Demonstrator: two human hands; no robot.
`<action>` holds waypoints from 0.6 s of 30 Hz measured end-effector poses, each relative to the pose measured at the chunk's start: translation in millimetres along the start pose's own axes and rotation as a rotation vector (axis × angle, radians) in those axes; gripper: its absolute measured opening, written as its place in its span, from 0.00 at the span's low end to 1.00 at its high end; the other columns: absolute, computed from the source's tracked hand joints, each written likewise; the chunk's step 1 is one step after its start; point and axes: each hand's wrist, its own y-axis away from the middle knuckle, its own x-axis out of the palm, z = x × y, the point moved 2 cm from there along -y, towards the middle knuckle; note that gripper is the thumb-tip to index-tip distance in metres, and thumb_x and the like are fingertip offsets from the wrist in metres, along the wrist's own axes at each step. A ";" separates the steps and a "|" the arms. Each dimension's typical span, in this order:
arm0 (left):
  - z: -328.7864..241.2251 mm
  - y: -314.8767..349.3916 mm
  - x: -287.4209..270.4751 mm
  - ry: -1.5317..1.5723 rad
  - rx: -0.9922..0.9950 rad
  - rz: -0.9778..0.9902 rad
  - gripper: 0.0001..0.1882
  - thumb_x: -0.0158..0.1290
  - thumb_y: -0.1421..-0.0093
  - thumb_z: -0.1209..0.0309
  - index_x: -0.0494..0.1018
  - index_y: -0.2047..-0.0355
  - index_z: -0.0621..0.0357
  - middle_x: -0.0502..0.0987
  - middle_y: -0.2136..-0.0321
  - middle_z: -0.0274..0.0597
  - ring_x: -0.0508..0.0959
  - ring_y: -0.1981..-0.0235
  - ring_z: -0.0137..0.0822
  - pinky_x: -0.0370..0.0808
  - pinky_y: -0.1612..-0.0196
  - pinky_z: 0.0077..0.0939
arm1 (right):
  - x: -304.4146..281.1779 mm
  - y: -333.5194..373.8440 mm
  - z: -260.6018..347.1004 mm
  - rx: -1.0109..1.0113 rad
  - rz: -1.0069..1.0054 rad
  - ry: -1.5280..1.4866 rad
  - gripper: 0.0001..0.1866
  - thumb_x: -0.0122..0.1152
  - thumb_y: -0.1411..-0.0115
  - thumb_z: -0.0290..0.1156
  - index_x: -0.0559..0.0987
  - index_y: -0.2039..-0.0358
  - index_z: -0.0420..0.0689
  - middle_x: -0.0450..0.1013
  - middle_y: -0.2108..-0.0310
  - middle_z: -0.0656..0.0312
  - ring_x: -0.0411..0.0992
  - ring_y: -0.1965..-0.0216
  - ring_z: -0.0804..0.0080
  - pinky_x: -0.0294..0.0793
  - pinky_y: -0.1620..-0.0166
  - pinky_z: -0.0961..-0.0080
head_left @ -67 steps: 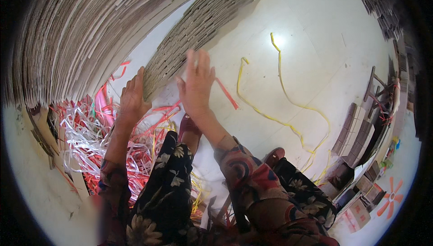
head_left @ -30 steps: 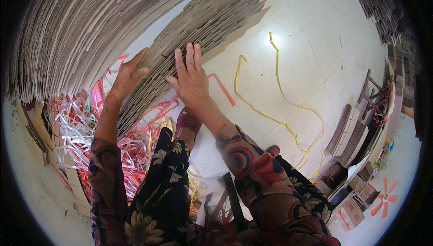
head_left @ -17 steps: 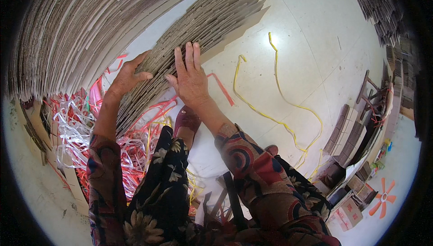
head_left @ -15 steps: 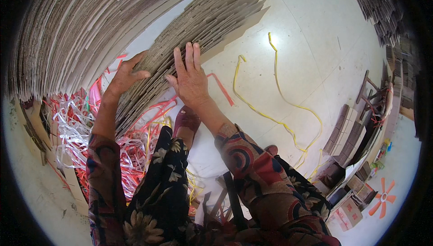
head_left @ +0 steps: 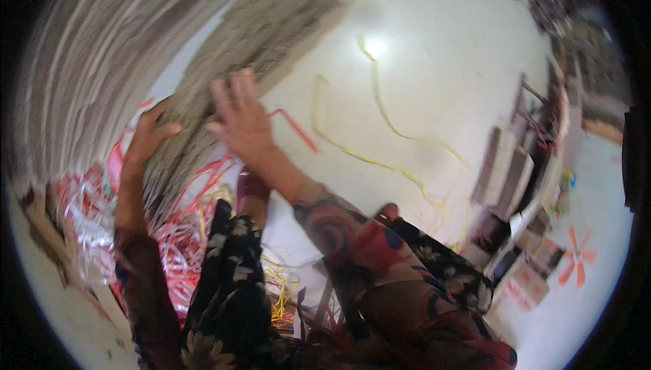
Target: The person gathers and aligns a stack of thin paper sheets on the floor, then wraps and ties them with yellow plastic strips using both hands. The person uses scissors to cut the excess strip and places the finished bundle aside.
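A long, slanting row of thin grey-brown cardboard sheets (head_left: 271, 21), standing on edge and packed tightly, lies before me. At its near left side is my left hand (head_left: 149, 133), thumb spread away from the fingers and resting against the sheets' edges. My right hand (head_left: 244, 122) presses on the row's right part with fingers stretched out and the palm low. Both hands are smeared by motion, and neither is wrapped round a sheet.
A larger bank of cardboard (head_left: 88, 65) curves along the left. Below it lies a heap of red and white plastic strapping (head_left: 95, 234). Yellow straps (head_left: 380, 163) and a red strap (head_left: 295, 129) trail over the pale floor. At right are bundled cardboard pieces (head_left: 502, 167) and an orange fan blade (head_left: 576, 257).
The whole view has shifted and blurred, so the cardboard, straps and hands appear farther left. Both hands keep about the same place on the row.
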 end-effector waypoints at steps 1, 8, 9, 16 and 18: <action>-2.3 -0.2 1.8 -0.038 0.070 0.014 0.38 0.61 0.53 0.61 0.63 0.44 0.68 0.73 0.51 0.46 0.71 0.50 0.35 0.64 0.44 0.29 | 1.7 -2.9 2.3 0.004 0.009 0.012 0.44 0.66 0.56 0.45 0.61 0.40 0.43 0.48 0.37 0.42 0.40 0.33 0.42 0.62 0.44 0.48; -4.0 2.0 8.0 0.044 0.070 -0.022 0.34 0.56 0.50 0.66 0.62 0.43 0.69 0.72 0.50 0.47 0.70 0.50 0.37 0.63 0.43 0.29 | -15.4 3.5 2.1 0.011 0.044 0.018 0.40 0.68 0.57 0.42 0.64 0.45 0.37 0.43 0.35 0.44 0.37 0.32 0.44 0.72 0.55 0.47; -2.2 3.2 3.1 0.056 0.040 -0.044 0.34 0.55 0.49 0.67 0.62 0.43 0.69 0.72 0.50 0.47 0.71 0.50 0.37 0.63 0.43 0.28 | -17.0 2.2 4.9 0.002 0.072 0.013 0.40 0.68 0.56 0.42 0.64 0.46 0.35 0.43 0.34 0.44 0.36 0.32 0.45 0.73 0.57 0.48; 10.9 1.2 -5.3 -0.343 0.198 -0.209 0.33 0.49 0.54 0.81 0.61 0.42 0.67 0.73 0.52 0.56 0.74 0.51 0.43 0.66 0.46 0.30 | -19.1 4.2 5.8 0.022 0.109 -0.071 0.40 0.68 0.55 0.41 0.63 0.45 0.35 0.46 0.35 0.44 0.34 0.32 0.45 0.75 0.56 0.57; 2.1 10.0 -5.3 -0.356 0.227 -0.205 0.35 0.47 0.56 0.84 0.61 0.42 0.66 0.73 0.52 0.58 0.74 0.51 0.44 0.67 0.46 0.31 | -17.9 3.5 6.2 0.018 0.083 -0.074 0.43 0.68 0.55 0.41 0.60 0.42 0.36 0.46 0.36 0.43 0.34 0.32 0.45 0.75 0.56 0.57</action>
